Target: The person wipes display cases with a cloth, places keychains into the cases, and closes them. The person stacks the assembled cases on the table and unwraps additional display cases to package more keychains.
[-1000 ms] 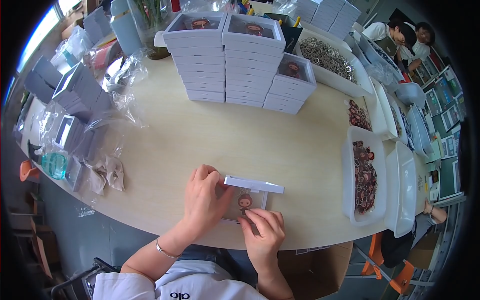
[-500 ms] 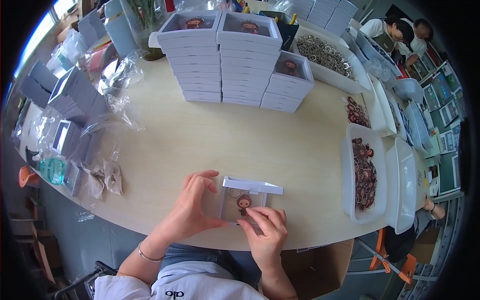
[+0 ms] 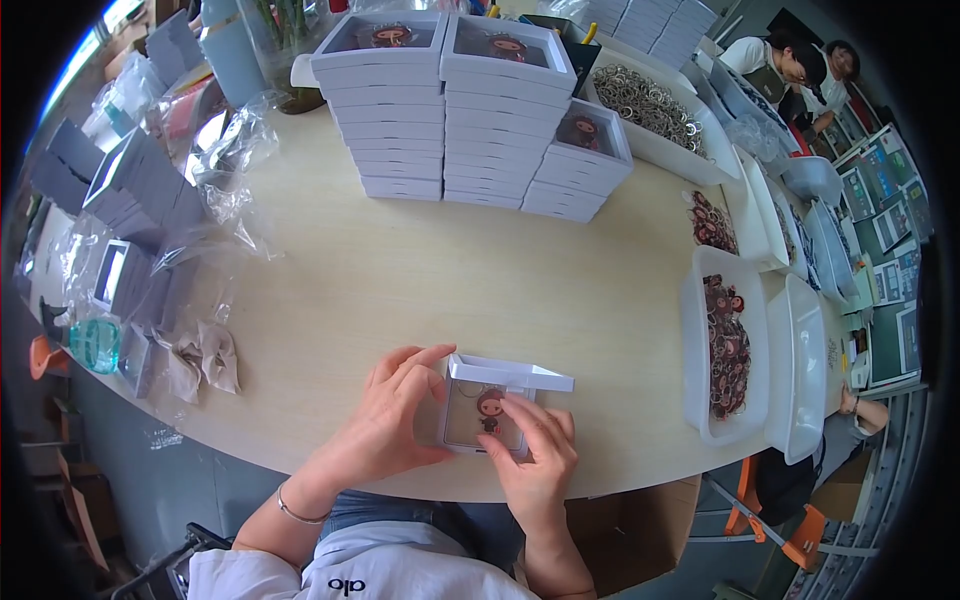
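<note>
A small white box (image 3: 462, 433) lies near the table's front edge, its lid (image 3: 512, 373) raised at the far side. Inside it rests a keychain (image 3: 490, 405) with a brown-hooded figure and a metal ring. My left hand (image 3: 398, 415) is beside the box's left side, thumb and fingers apart, with nothing held between them. My right hand (image 3: 535, 455) reaches over the box's right side, its thumb and index fingertips apart on either side of the figure's lower part, at or just above it.
Stacked white boxes (image 3: 400, 130) stand at the back. A tray of keychains (image 3: 692, 400) and a tray of metal rings (image 3: 710, 160) are on the right. Wrapped boxes (image 3: 150, 185), plastic bags and a blue bottle (image 3: 230, 55) stand left. Two people (image 3: 790, 70) are at the back right.
My left hand has moved from the box's upper left corner to its left side and opened. My right thumb and index finger have spread apart over the figure.
</note>
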A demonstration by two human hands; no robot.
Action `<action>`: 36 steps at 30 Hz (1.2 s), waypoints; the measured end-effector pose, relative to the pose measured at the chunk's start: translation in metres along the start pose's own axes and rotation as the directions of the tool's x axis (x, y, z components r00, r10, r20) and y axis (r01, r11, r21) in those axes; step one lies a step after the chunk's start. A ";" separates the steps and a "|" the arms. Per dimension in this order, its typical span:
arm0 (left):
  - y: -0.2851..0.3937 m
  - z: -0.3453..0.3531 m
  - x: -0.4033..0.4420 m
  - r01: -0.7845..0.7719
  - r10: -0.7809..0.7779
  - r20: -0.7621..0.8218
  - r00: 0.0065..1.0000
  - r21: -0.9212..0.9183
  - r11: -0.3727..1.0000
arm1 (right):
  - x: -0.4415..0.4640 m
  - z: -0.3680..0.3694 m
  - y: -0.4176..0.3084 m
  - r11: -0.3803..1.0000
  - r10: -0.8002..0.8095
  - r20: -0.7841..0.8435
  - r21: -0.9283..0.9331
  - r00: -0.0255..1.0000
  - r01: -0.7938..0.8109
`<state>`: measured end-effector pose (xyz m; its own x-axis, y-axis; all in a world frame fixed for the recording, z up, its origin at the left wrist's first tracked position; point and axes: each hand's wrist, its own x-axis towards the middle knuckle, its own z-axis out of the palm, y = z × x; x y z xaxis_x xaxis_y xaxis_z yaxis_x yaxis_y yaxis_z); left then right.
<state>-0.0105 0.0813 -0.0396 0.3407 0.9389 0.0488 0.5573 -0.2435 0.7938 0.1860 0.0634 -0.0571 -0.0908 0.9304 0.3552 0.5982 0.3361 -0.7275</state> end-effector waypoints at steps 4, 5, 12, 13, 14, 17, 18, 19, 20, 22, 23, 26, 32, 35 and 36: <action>0.000 0.000 0.000 -0.007 0.007 -0.008 1.000 -0.024 1.000 | -0.001 0.002 0.004 1.000 -0.026 0.003 -0.015 1.000 0.026; 0.000 0.000 0.000 -0.009 0.009 -0.008 1.000 -0.025 1.000 | -0.001 0.002 0.004 1.000 -0.025 0.002 -0.016 1.000 0.025; 0.000 0.000 -0.001 -0.001 0.001 -0.003 1.000 -0.009 1.000 | 0.002 -0.002 -0.001 1.000 -0.005 -0.008 0.011 1.000 0.005; 0.000 0.000 -0.001 -0.001 0.001 0.000 1.000 -0.008 1.000 | 0.001 -0.005 -0.001 1.000 0.006 -0.038 0.031 0.999 -0.004; 0.000 0.000 -0.001 -0.001 0.001 0.002 1.000 -0.007 1.000 | -0.001 -0.011 0.001 0.999 0.017 -0.068 0.051 0.998 -0.013; 0.000 -0.001 -0.001 0.007 -0.006 0.008 1.000 -0.020 1.000 | -0.004 -0.029 0.006 0.990 0.085 -0.206 0.125 0.975 -0.060; 0.001 -0.001 -0.001 0.008 -0.008 0.010 1.000 -0.019 1.000 | -0.004 -0.035 0.007 0.985 0.115 -0.258 0.153 0.959 -0.076; 0.001 -0.001 -0.001 0.009 -0.009 0.012 1.000 -0.019 1.000 | -0.001 -0.041 0.007 0.992 0.067 -0.277 0.125 0.958 -0.033; 0.001 -0.001 -0.001 0.011 -0.011 0.014 1.000 -0.018 1.000 | 0.007 -0.046 0.006 0.995 0.020 -0.294 0.096 0.955 0.009; 0.002 -0.001 -0.001 0.017 -0.017 0.008 1.000 -0.011 1.000 | 0.023 -0.052 0.001 0.995 -0.070 -0.287 0.054 0.955 0.089; 0.003 -0.001 -0.001 0.020 -0.020 0.003 1.000 -0.007 1.000 | 0.032 -0.053 -0.002 0.991 -0.113 -0.262 0.043 0.958 0.129; 0.001 -0.001 -0.002 0.008 -0.009 -0.007 1.000 -0.042 0.999 | 0.041 -0.051 -0.008 0.980 -0.173 -0.232 0.053 0.957 0.190; 0.001 0.000 -0.002 0.013 -0.013 -0.011 1.000 -0.024 1.000 | 0.046 -0.040 -0.011 0.977 -0.189 -0.169 0.072 0.967 0.203; 0.001 0.000 -0.002 0.009 -0.009 -0.015 1.000 -0.006 1.000 | 0.045 -0.037 -0.009 0.968 -0.249 -0.044 0.013 0.968 0.249; 0.001 0.000 -0.002 0.019 -0.020 -0.021 1.000 -0.024 1.000 | 0.043 -0.035 -0.007 0.960 -0.278 0.008 -0.015 0.961 0.278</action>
<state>-0.0103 0.0791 -0.0387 0.3138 0.9484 0.0456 0.5453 -0.2194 0.8090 0.2053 0.0963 -0.0160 -0.2595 0.8013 0.5390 0.5612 0.5793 -0.5911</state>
